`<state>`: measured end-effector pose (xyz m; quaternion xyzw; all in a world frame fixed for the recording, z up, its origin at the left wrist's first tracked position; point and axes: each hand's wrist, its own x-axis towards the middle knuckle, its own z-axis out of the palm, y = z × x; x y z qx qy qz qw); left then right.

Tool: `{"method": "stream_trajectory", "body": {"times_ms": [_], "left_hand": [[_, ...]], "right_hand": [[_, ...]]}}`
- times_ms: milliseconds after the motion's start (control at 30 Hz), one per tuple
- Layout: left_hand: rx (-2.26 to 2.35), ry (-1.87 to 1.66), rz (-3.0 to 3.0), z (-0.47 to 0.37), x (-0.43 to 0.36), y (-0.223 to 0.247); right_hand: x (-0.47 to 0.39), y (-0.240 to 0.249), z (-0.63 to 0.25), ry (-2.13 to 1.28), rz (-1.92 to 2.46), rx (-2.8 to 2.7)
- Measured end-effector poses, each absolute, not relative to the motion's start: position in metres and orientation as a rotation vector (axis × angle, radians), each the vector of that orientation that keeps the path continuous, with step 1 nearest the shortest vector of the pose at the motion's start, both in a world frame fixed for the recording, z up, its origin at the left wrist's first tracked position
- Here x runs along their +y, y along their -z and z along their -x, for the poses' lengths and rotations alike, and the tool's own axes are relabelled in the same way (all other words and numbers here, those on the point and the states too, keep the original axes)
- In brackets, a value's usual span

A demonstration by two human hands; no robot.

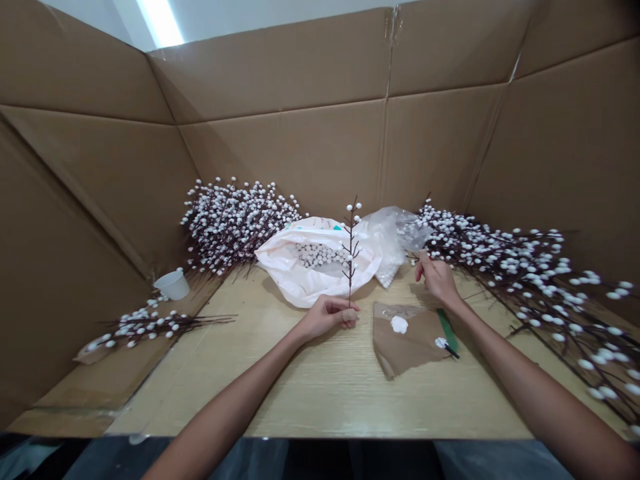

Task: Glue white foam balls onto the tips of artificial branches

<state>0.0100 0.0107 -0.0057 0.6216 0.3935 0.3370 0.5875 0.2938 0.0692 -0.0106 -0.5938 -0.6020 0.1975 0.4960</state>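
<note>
My left hand (333,317) is closed on the lower end of a thin brown twig (351,257), which stands upright with a few white berries on it and several bare side shoots. Behind the twig lies an open white bag (300,288) with many loose white berries (320,255) inside. My right hand (435,275) is at the right of the bag, its fingers pinched together near a small dark stem tip; what it holds is too small to make out. A clear plastic bag (387,247) lies between the white bag and that hand.
Berry branches are piled at the back left (235,223) and along the right (520,260). A white cup (173,285) and a small berry bunch (150,325) are at left. Brown paper (413,347) bears white paste (399,325) and a black stick (452,351). Cardboard walls (285,73) surround the table.
</note>
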Motion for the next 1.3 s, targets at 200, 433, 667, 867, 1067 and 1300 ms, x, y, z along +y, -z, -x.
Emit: {"method": "stream_trajectory", "body": {"times_ms": [200, 433, 667, 867, 1067, 1300], "left_hand": [[0.902, -0.774, -1.481, -0.009, 0.0119, 0.0079], [0.92, -0.78, -1.468, -0.0103, 0.011, 0.0079], [0.925, -0.786, -1.459, -0.011, 0.0105, 0.0055], [0.919, -0.795, -1.451, -0.0119, 0.0105, 0.0055], [0.91, -0.792, -1.456, -0.0117, 0.01, 0.0045], [0.925, -0.784, -1.497, -0.0107, 0.0108, 0.0063]], "right_hand": [[0.069, 0.013, -0.2899, -0.431, 1.412, -1.543], [0.0697, 0.0159, -0.2888, -0.432, 1.412, -1.556], [0.0719, 0.0192, -0.2886, -0.439, 1.434, -1.569], [0.0726, 0.0197, -0.2888, -0.442, 1.439, -1.581], [0.0712, 0.0174, -0.2882, -0.432, 1.443, -1.594], [0.0721, 0.0187, -0.2899, -0.451, 1.459, -1.599]]}}
